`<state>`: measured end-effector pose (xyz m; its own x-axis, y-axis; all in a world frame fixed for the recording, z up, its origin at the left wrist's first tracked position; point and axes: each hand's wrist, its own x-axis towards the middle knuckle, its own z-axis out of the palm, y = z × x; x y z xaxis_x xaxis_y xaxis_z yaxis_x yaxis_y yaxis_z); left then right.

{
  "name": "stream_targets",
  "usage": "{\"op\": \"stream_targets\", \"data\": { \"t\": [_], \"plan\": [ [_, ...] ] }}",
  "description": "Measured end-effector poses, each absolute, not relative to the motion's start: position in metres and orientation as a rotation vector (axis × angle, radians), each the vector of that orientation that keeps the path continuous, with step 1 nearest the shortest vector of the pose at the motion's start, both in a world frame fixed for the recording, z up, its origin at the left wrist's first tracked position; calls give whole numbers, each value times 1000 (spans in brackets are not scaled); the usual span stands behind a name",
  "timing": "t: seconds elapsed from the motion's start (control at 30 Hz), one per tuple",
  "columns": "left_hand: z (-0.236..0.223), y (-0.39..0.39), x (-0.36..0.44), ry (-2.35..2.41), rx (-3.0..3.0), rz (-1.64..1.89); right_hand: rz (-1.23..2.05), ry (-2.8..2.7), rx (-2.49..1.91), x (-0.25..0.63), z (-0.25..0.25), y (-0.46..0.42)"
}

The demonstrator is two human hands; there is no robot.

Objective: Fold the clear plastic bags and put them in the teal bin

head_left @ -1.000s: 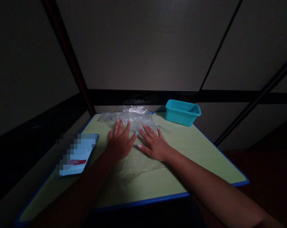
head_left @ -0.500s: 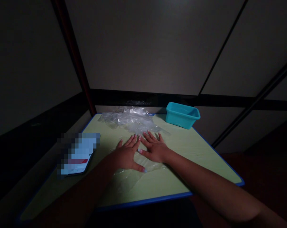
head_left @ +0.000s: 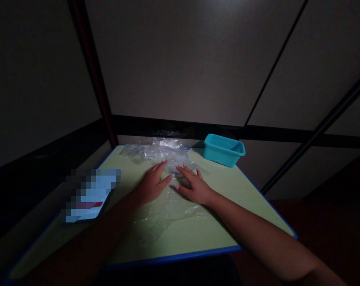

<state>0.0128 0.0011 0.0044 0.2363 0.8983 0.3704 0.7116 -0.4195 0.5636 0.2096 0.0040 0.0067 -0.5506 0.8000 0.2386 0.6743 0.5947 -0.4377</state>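
Note:
My left hand (head_left: pixel 152 184) is open with its fingers stretched forward, over a thin clear plastic bag (head_left: pixel 156 222) spread flat on the table. To its right, my right hand (head_left: pixel 194 186) is also open, thumb apart from the fingers, over the same clear plastic. Neither hand grips anything; whether the palms touch the plastic I cannot tell. Just beyond the fingertips lies a crumpled heap of clear plastic bags (head_left: pixel 156 151) at the table's far edge.
The pale green table (head_left: pixel 221 214) has a blue rim. A turquoise plastic basin (head_left: pixel 223 153) stands at its far right corner. A phone (head_left: pixel 93 198) with a lit, partly blurred screen lies at the left. Walls close in behind and at the left.
My left hand has moved forward and turned, drawing its thumb away from the near part of the plastic. The right hand has hardly moved. The view has shifted slightly.

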Motion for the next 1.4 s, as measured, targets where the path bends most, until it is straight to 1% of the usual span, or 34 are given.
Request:
{"op": "stream_targets", "data": {
  "t": [0.07, 0.13, 0.27, 0.4, 0.53, 0.63, 0.8, 0.9, 1.17, 1.4],
  "plan": [
    [6, 4, 14, 1438, 2050, 1161, 450, -2432, -1107, 210, 9, 1],
    [9, 4, 15, 1394, 1828, 1243, 463, -2494, -1021, 210, 12, -5],
    [16, 0, 18, 1230, 1414, 1256, 454, -2617, -896, 208, 20, -18],
    [20, -2, 21, 1059, 1179, 1251, 429, -2769, -713, 208, 29, -30],
    [21, -1, 22, 1080, 973, 1326, 404, -2888, -469, 211, 39, -35],
    [21, 2, 19, 1151, 842, 1366, 480, -2957, -382, 213, 44, -38],
    [25, 3, 15, 1133, 781, 1396, 702, -3089, -275, 210, 48, -56],
    [25, 2, 16, 1125, 798, 1402, 781, -3115, -249, 204, 46, -68],
    [19, 3, 18, 1148, 843, 1352, 816, -3068, -302, 196, 33, -72],
    [21, 4, 18, 1143, 880, 1304, 797, -2990, -307, 196, 38, -69]
  ]
}}
